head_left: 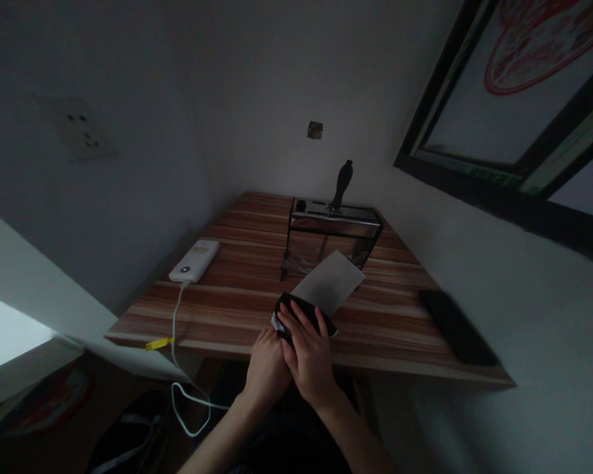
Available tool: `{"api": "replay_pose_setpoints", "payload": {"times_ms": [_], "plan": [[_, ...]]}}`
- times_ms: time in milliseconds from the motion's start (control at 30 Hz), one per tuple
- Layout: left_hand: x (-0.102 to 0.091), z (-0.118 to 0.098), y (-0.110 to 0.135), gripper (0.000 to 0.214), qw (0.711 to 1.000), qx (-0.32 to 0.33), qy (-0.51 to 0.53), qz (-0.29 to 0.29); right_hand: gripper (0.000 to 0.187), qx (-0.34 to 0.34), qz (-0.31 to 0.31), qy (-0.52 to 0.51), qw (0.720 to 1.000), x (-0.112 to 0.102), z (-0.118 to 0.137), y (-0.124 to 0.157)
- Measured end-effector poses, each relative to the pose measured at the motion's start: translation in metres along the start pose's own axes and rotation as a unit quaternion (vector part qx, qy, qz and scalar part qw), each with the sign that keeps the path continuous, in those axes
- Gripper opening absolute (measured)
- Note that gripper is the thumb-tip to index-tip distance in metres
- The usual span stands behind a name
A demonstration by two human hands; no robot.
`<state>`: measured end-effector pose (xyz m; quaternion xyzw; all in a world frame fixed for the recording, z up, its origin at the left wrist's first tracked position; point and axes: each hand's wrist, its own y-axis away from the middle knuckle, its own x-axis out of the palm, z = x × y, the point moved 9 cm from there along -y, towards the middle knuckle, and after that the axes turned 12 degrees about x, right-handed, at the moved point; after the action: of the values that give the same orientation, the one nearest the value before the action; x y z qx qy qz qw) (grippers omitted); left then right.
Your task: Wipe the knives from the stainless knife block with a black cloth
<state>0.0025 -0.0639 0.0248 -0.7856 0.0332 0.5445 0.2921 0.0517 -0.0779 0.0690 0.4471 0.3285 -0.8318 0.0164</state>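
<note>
A flat, pale grey rectangle (pixel 332 280), which looks like a cleaver blade, sticks out up and to the right above the table. Around its near end is a dark wrap (pixel 289 304), with a bit of white showing at its left edge. My right hand (pixel 309 345) grips this wrap, its fingers bent over the top. My left hand (pixel 267 361) is closed against the right one; what it holds is hidden under the fingers. Just beyond stands a knife block (pixel 326 227) with clear sides, holding one knife by its upright black handle (pixel 343 183).
The wood-grain table (pixel 242 250) meets walls on both sides. To the left lies a white power bank (pixel 196 260); its white cable (pixel 176 316) with a yellow tag (pixel 159 343) hangs over the front edge. On the right is a flat black object (pixel 457 327).
</note>
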Motion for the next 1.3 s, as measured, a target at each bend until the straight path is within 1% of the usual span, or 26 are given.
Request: {"api": "replay_pose_setpoints", "payload": {"times_ms": [133,367,467,600,700,833,967,1300], "plan": [[-0.003,-0.002,0.000,0.025,1.000,0.013,-0.006,-0.019,0.041,-0.025,0.026,-0.004,0.999,0.001,0.005,0.001],[-0.002,0.000,0.002,0.028,1.000,0.008,-0.001,-0.028,0.042,-0.027,0.028,-0.002,0.999,0.000,0.003,-0.002],[-0.002,0.002,0.003,0.029,1.000,0.001,-0.006,-0.019,0.042,-0.024,0.029,-0.001,0.999,0.000,0.002,-0.004],[-0.003,0.004,0.003,0.022,1.000,-0.014,0.013,-0.008,0.042,-0.022,0.019,0.012,0.999,-0.002,-0.001,-0.009],[-0.007,0.005,0.002,0.019,0.999,-0.020,0.025,-0.014,0.040,-0.011,0.016,0.022,1.000,-0.004,-0.008,-0.014],[-0.008,0.004,0.001,0.009,0.999,-0.028,0.017,-0.002,0.040,-0.004,0.012,0.039,0.999,-0.008,-0.019,-0.021],[-0.008,0.002,0.001,0.008,1.000,-0.025,0.005,0.008,0.041,0.002,0.007,0.063,0.998,-0.014,-0.032,-0.028],[-0.008,0.002,-0.002,0.007,0.999,-0.029,0.008,0.020,0.039,0.029,-0.056,0.098,0.993,-0.043,-0.069,-0.056]]}}
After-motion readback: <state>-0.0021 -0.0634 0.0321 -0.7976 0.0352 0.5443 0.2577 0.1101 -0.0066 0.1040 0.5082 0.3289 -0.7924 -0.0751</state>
